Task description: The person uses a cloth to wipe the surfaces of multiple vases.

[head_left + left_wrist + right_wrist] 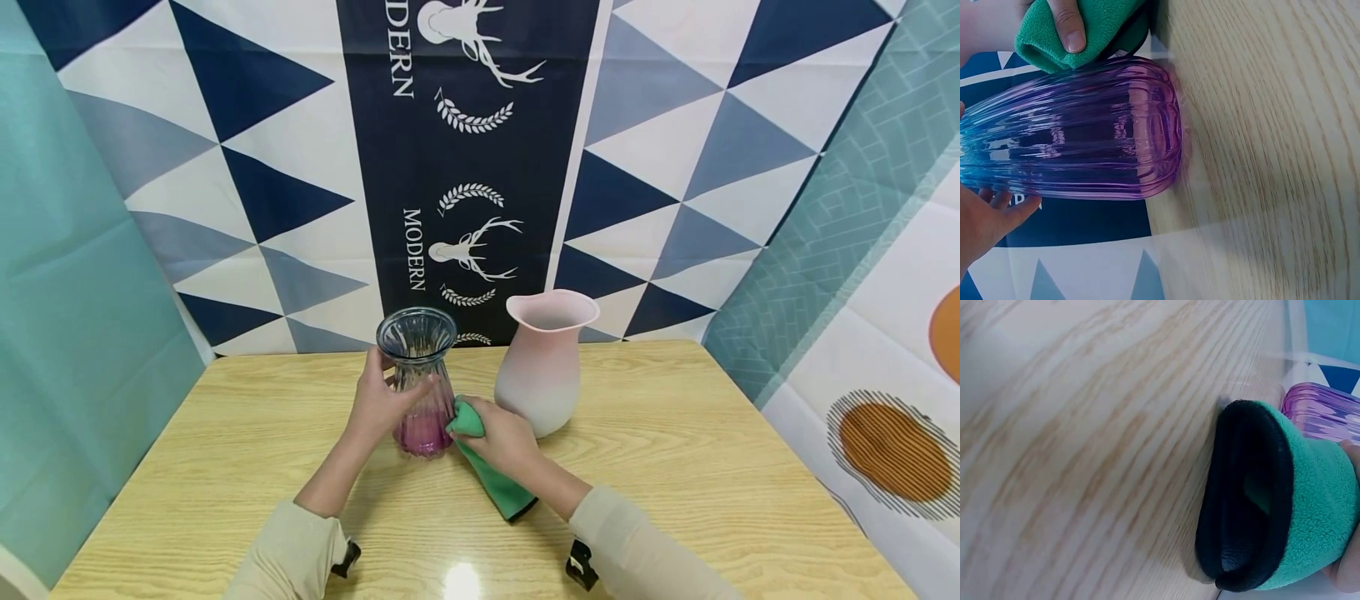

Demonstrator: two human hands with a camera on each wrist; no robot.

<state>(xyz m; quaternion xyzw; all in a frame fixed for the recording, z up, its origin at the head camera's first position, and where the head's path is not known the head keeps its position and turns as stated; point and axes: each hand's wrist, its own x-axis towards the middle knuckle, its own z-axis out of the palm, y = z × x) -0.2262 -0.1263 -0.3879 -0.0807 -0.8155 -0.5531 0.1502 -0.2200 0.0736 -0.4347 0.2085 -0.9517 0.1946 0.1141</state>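
A ribbed glass vase (424, 417), bluish at the rim and purple-pink at the base, stands upright on the wooden table. My left hand (381, 402) grips it from the left, thumb across the front and fingers behind. In the left wrist view the same vase (1104, 134) fills the middle. My right hand (502, 437) holds a bunched green cloth (498, 487) against the vase's right side. The cloth's dark-edged end (1310, 506) hangs down toward the table in the right wrist view.
A pink-to-white vase (542, 379) with a wavy rim stands just behind my right hand. The wooden table (675, 467) ends at a patterned backdrop (465, 167). Teal sheeting (75, 292) hangs at the left, and a patterned sheet (892, 400) at the right.
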